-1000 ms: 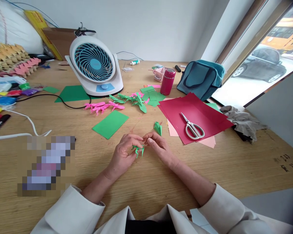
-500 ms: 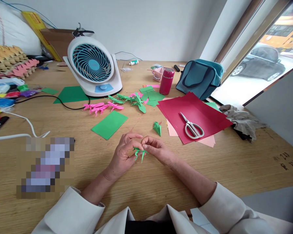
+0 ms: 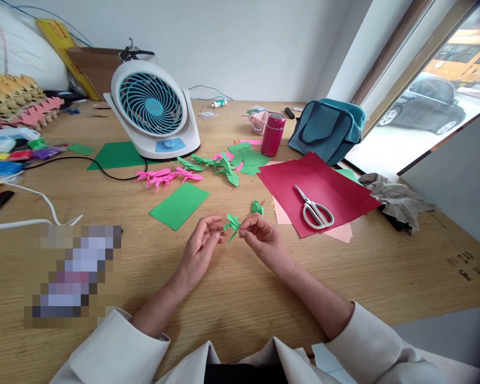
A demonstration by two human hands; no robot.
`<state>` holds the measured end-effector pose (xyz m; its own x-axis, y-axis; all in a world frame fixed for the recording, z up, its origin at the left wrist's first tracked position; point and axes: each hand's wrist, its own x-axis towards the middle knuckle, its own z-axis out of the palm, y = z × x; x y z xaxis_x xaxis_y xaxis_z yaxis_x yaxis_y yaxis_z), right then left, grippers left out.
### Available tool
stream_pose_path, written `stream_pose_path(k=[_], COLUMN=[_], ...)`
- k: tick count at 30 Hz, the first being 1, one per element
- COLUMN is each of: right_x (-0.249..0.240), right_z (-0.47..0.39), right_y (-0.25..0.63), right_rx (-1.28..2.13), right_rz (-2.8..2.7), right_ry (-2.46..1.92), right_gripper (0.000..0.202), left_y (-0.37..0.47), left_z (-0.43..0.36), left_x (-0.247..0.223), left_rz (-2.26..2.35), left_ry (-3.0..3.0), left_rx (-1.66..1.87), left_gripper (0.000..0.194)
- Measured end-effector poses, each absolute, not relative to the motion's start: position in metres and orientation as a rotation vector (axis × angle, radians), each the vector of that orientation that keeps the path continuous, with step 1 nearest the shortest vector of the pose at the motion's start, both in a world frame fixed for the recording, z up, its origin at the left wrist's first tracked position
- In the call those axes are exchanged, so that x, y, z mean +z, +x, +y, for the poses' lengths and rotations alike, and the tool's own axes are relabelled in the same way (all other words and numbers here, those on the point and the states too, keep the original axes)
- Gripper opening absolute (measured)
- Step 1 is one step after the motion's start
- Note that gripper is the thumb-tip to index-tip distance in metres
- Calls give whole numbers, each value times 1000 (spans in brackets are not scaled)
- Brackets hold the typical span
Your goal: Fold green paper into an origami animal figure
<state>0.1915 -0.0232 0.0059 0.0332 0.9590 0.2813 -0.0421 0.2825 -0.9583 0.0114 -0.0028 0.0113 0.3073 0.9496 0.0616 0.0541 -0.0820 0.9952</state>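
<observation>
Between my two hands is a small green folded paper figure (image 3: 233,224) with thin legs. My left hand (image 3: 201,250) pinches a thin leg at its left side, thumb and fingertips close together. On the other side, my right hand (image 3: 266,241) grips the figure's right end between thumb and forefinger. Just behind my right hand lies another green folded paper piece (image 3: 257,207), partly hidden by the fingers. A green paper rectangle (image 3: 180,205) lies to the left, beyond my left hand.
Folded pink figures (image 3: 168,177) and green ones (image 3: 228,169) lie before the white fan (image 3: 154,106). White-handled scissors (image 3: 316,210) rest on red paper sheets (image 3: 344,186) at right. Behind stand a red flask (image 3: 273,134) and a blue bag (image 3: 328,128). A pixelated patch (image 3: 78,272) covers something at left.
Both hands have lifted the green figure slightly away from me. My left hand has shifted from covering its body to its left leg, so more of the figure shows.
</observation>
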Motion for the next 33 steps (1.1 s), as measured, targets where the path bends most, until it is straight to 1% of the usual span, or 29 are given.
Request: stream_pose_path(k=[5, 8, 10, 14, 19, 23, 28, 33], right_x=[9, 13, 15, 14, 13, 11, 12, 10], right_z=[-28, -31, -32, -32, -31, -28, -28, -28], right_y=[191, 191, 190, 190, 191, 193, 193, 192], right_rx=[800, 702, 662, 616, 592, 606, 638, 612], right_rz=[-1481, -1643, -1728, -1848, -1840, -1770, -1772, -1716], right_ry=[-982, -985, -980, -944, -936, -984, -993, -1059], right_gripper=[3, 9, 13, 17, 19, 15, 11, 10], left_y=[12, 13, 12, 13, 12, 11, 12, 13], left_z=[-4, -4, -4, -3, 1, 3, 6, 5], left_x=[13, 14, 14, 15, 13, 12, 10, 4], left_rz=[738, 696, 741, 857, 906, 889, 916, 933], left_ry=[960, 882, 930, 1096, 1211, 1203, 1165, 1400], left_rx=[799, 807, 819, 820, 868, 870, 910, 1027], left_gripper=[43, 49, 47, 34, 32, 34, 42, 45])
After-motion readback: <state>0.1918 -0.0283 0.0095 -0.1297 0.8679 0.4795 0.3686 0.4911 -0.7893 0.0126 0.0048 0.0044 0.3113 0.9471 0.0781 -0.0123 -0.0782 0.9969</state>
